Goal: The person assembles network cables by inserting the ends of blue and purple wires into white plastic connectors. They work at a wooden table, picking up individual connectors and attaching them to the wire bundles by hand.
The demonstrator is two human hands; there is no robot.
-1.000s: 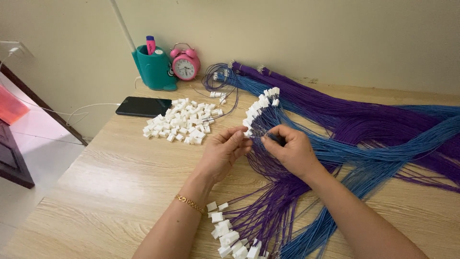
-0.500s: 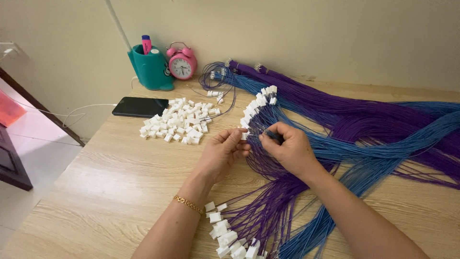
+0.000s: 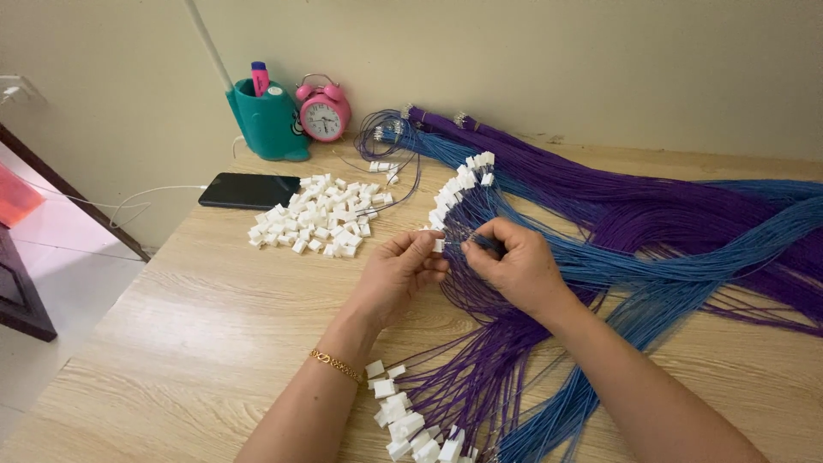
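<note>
Head view shows the left hand [image 3: 399,273] pinching a small white plastic connector housing [image 3: 438,245] while the right hand [image 3: 514,267] grips thin purple and blue wires [image 3: 480,243] mid-worktop, apparently seating them; next calls for fine alignment.

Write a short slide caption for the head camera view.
Two hands pinch a white connector and wires beside loose connectors.
</note>
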